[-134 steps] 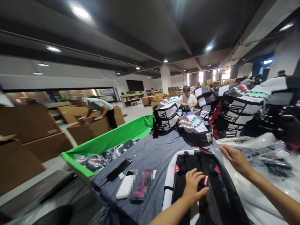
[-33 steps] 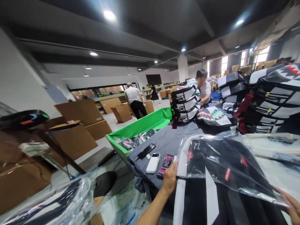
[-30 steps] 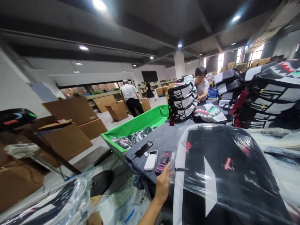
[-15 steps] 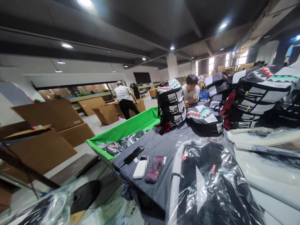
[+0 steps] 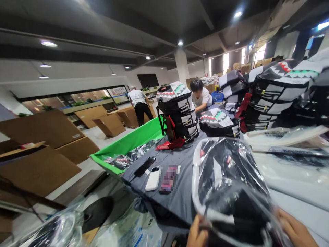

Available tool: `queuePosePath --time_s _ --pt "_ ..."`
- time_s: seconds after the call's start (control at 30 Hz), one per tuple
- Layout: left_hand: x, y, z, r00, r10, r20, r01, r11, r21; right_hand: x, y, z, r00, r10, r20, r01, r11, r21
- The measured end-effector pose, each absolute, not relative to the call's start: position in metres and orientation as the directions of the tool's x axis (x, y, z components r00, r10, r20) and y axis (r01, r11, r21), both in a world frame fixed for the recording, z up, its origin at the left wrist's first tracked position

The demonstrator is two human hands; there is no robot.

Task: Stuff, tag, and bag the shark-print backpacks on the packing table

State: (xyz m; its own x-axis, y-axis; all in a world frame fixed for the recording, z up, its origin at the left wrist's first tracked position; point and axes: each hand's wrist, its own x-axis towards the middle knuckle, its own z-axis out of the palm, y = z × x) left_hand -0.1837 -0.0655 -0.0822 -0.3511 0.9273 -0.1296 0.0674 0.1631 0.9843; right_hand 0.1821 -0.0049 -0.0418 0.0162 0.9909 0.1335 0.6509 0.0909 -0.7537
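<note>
Near edge of frame: left hand (image 5: 197,233) and right hand (image 5: 294,230) both closed on the plastic at the near end of the bagged backpack (image 5: 226,185), fingers curled, one at each side. Backpack black with white trim, lying on the near right of the gray table cloth (image 5: 180,202). Phone (image 5: 144,166) and power bank (image 5: 152,179) lie left of it, not touching. Far side: stacked backpacks (image 5: 177,113), green bin (image 5: 128,147) at the table's left edge. Co-worker (image 5: 202,96) sits beyond the stack; another person (image 5: 137,103) stands far left.
</note>
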Motion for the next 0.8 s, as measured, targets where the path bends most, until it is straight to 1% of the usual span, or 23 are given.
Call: queuePosePath --time_s 0.07,0.1,0.13,0.17,0.2,0.23,0.27,0.3,0.33,0.37,0.4,0.47,0.53,0.6,0.73,0.8 --pt "-0.206 -0.048 -0.069 -0.451 0.893 -0.017 0.038 0.038 0.999 0.189 0.006 -0.024 0.014 0.984 0.178 0.651 0.127 -0.749" --pt "-0.217 -0.040 -0.064 -0.620 0.784 -0.007 -0.009 0.001 1.000 0.195 0.012 -0.015 0.045 0.971 0.233 0.676 0.142 -0.723" --pt "-0.225 -0.034 -0.061 -0.694 0.720 -0.016 -0.024 -0.002 1.000 0.201 0.015 -0.006 0.109 0.957 0.268 0.707 0.115 -0.698" --pt "-0.229 -0.033 -0.060 -0.763 0.645 -0.043 -0.057 -0.001 0.998 0.207 0.016 0.000 0.159 0.951 0.266 0.732 0.067 -0.678" --pt "-0.226 -0.035 -0.062 -0.773 0.625 -0.106 -0.120 0.021 0.993 0.212 0.013 0.003 0.198 0.955 0.220 0.744 0.000 -0.668" --pt "-0.218 -0.041 -0.065 -0.719 0.668 -0.190 -0.193 0.070 0.979 0.214 0.006 0.002 0.220 0.966 0.135 0.742 -0.076 -0.666" --pt "-0.204 -0.050 -0.068 -0.615 0.738 -0.278 -0.261 0.143 0.955 0.214 -0.002 -0.001 0.215 0.976 0.031 0.727 -0.139 -0.672" --pt "-0.186 -0.060 -0.072 -0.439 0.827 -0.352 -0.299 0.236 0.925 0.211 -0.013 -0.006 0.191 0.980 -0.058 0.706 -0.178 -0.685" --pt "-0.164 -0.068 -0.074 -0.269 0.890 -0.368 -0.255 0.303 0.918 0.205 -0.023 -0.013 0.160 0.981 -0.112 0.682 -0.192 -0.706" --pt "-0.142 -0.074 -0.075 -0.139 0.931 -0.337 -0.181 0.311 0.933 0.197 -0.032 -0.019 0.133 0.983 -0.126 0.657 -0.183 -0.731" --pt "-0.121 -0.077 -0.073 -0.038 0.963 -0.268 -0.097 0.263 0.960 0.187 -0.040 -0.025 0.117 0.987 -0.112 0.632 -0.161 -0.758" --pt "-0.084 -0.072 -0.068 0.097 0.983 -0.158 0.028 0.156 0.987 0.166 -0.047 -0.033 0.083 0.993 -0.079 0.572 -0.112 -0.812" --pt "-0.059 -0.059 -0.064 0.164 0.977 -0.136 0.092 0.122 0.988 0.150 -0.049 -0.036 0.021 0.995 -0.094 0.479 -0.092 -0.873" --pt "-0.045 -0.048 -0.064 0.183 0.965 -0.188 0.071 0.177 0.982 0.144 -0.049 -0.037 -0.039 0.993 -0.113 0.391 -0.089 -0.916" --pt "-0.044 -0.044 -0.074 0.231 0.903 -0.362 -0.141 0.399 0.906 0.151 -0.060 -0.041 -0.034 0.993 -0.113 0.325 -0.096 -0.941" --pt "-0.052 -0.047 -0.078 0.184 0.892 -0.412 -0.208 0.445 0.871 0.155 -0.067 -0.043 -0.012 0.994 -0.109 0.305 -0.100 -0.947"
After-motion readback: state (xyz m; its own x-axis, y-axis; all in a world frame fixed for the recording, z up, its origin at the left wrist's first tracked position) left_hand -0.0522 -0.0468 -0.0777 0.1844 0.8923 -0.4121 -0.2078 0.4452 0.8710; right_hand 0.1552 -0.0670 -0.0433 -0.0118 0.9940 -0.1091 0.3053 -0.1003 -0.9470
